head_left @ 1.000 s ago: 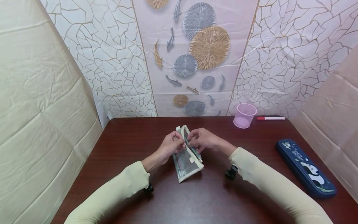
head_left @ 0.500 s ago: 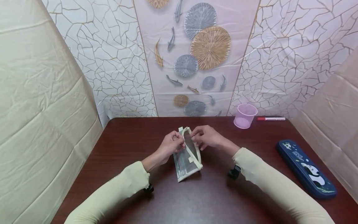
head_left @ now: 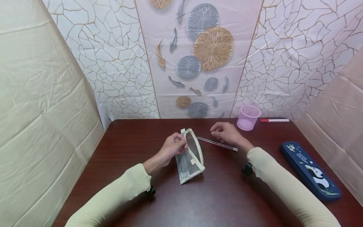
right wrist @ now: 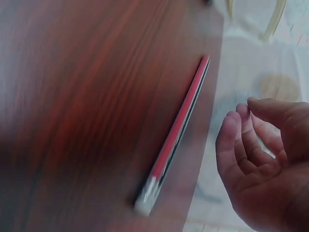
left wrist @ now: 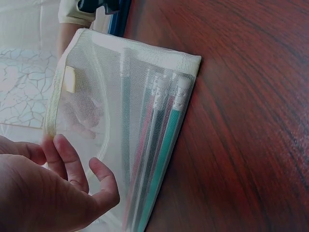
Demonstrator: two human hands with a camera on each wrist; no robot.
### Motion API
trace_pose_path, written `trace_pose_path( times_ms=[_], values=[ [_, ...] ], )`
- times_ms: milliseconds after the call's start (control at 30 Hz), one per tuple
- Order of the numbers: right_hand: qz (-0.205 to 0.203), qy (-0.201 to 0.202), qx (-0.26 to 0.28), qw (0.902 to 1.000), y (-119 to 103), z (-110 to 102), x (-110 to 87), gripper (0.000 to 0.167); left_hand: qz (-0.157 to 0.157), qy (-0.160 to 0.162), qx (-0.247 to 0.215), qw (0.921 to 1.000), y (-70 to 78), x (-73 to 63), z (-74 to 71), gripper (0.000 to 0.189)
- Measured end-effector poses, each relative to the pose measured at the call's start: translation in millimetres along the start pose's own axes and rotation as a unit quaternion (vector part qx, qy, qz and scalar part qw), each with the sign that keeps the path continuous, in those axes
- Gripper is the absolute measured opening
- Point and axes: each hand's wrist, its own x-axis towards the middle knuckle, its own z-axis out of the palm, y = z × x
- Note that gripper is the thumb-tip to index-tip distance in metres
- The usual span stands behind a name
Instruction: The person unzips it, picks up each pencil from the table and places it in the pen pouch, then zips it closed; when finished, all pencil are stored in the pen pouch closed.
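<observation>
A cream-edged mesh pencil pouch (head_left: 189,168) stands tilted on the table, its zipped top spread apart. My left hand (head_left: 172,146) pinches one side of that opening between thumb and fingers. Through the mesh, the left wrist view shows several pencils (left wrist: 172,121) in teal, pink and dark stripes with pale eraser ends. To the right of the pouch, a red and black striped pencil (right wrist: 176,130) lies on the wood. Just beyond it my right hand (head_left: 227,132) hovers, fingers loosely bent and holding nothing.
On the dark wooden table (head_left: 136,142), a pink mesh cup (head_left: 247,119) stands at the back right with a red-capped marker (head_left: 274,120) beside it. A navy panda case (head_left: 309,171) lies near the right edge. Patterned cloth (head_left: 195,63) hangs behind.
My right hand has left the pouch opening and moved right, toward the cup. The striped pencil now shows on the table. The pouch mouth gapes wider, and my left hand keeps its hold.
</observation>
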Motion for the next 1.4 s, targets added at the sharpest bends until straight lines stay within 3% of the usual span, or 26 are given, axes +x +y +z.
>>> trace_pose_path(
  times_ms=[100,233,367,533,800,1133,1267,1400],
  values=[
    [-0.010,-0.013,-0.011,0.9998,13.3,-10.7,2.7,0.026,0.000,-0.001,0.001,1.0000,0.0,0.0,-0.4,0.010],
    [-0.013,-0.065,0.007,0.9978,27.3,-20.7,5.1,0.031,-0.004,-0.001,-0.001,1.0000,-0.6,0.1,-1.2,0.009],
    [-0.005,-0.115,0.012,0.9933,37.6,-24.0,5.8,0.034,-0.006,0.003,-0.002,1.0000,-0.7,-0.1,-2.2,0.008],
    [-0.010,-0.141,-0.002,0.9900,44.7,-24.3,3.9,0.030,-0.006,0.000,-0.001,1.0000,-1.0,0.1,-2.6,0.008],
    [-0.040,-0.149,-0.021,0.9878,42.0,-23.8,1.8,0.027,-0.003,0.002,-0.001,1.0000,0.0,-1.4,-5.2,0.010],
    [-0.048,-0.146,-0.036,0.9875,45.0,-23.2,-1.4,0.024,-0.008,-0.003,-0.003,1.0000,-3.4,-1.0,-4.5,0.009],
    [-0.062,-0.139,-0.063,0.9863,43.9,-21.7,-1.6,0.022,-0.009,-0.002,-0.005,0.9999,-4.0,-1.3,-3.7,0.009],
    [-0.079,-0.123,-0.122,0.9817,38.6,-19.9,-0.6,0.026,-0.007,-0.002,-0.006,1.0000,-3.7,-1.0,-3.3,0.009]
  ],
)
